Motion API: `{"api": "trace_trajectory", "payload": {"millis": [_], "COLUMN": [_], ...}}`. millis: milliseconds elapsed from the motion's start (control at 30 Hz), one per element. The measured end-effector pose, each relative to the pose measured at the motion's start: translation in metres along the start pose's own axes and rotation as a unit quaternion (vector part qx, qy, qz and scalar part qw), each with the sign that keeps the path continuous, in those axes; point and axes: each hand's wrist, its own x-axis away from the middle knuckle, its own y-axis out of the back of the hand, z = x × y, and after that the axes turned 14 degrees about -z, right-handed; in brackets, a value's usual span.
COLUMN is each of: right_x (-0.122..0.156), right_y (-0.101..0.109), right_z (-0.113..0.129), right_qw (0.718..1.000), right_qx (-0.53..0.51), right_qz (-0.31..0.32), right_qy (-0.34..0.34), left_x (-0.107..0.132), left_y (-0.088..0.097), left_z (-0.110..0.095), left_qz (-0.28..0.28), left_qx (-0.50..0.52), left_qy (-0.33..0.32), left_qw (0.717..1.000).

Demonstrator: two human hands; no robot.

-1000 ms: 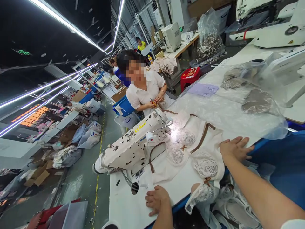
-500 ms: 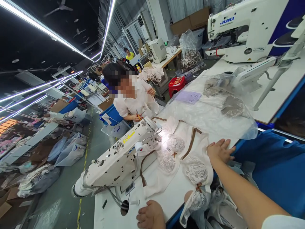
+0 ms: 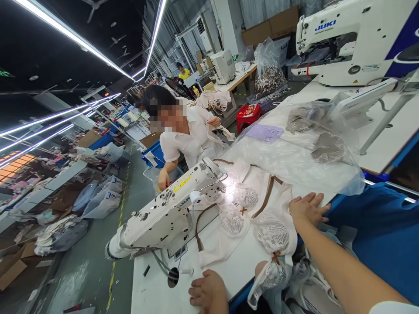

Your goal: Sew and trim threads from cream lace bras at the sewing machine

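My right hand [image 3: 309,210] lies flat with its fingers spread at the table's right edge, touching the side of a white lace bra [image 3: 271,231]. That bra hangs partly over the edge and has brown trim and a small brown bow. My left hand [image 3: 208,290] rests on the white tabletop [image 3: 153,296] near the front edge, fingers loosely extended and holding nothing. Between the hands and the sewing machine [image 3: 163,209] lies another white lace bra [image 3: 233,220] with brown straps. The machine's lamp lights the pieces near its head.
A co-worker [image 3: 186,135] in white sits across the machine. A clear plastic bag [image 3: 281,152] with a purple paper [image 3: 265,132] lies behind the bras. Another sewing machine [image 3: 353,48] stands at the upper right. A blue cloth bin [image 3: 382,235] with more bras is below my right arm.
The co-worker's hand with the orange-handled tool has moved down and outward behind the machine; their other hand lifts white fabric. The whole view has shifted slightly. My hands stay in place.
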Motion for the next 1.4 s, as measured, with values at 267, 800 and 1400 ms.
{"api": "trace_trajectory", "payload": {"millis": [267,800,1400], "right_x": [-0.002,-0.001,-0.003], "right_y": [-0.006,-0.004,-0.007], "right_z": [-0.007,-0.005,-0.009], "right_qw": [1.0,1.0,1.0], "right_qx": [0.012,0.001,0.011], "right_qz": [-0.002,0.003,-0.002], "right_qy": [0.015,0.005,0.016], "left_x": [0.008,0.008,0.009], "left_y": [0.032,0.03,0.05], "left_z": [-0.012,-0.013,-0.017], "left_qz": [0.031,0.052,0.065], "left_qx": [0.005,0.068,0.04], "left_qy": [0.095,0.134,0.104], "left_qw": [0.995,0.987,0.992]}}
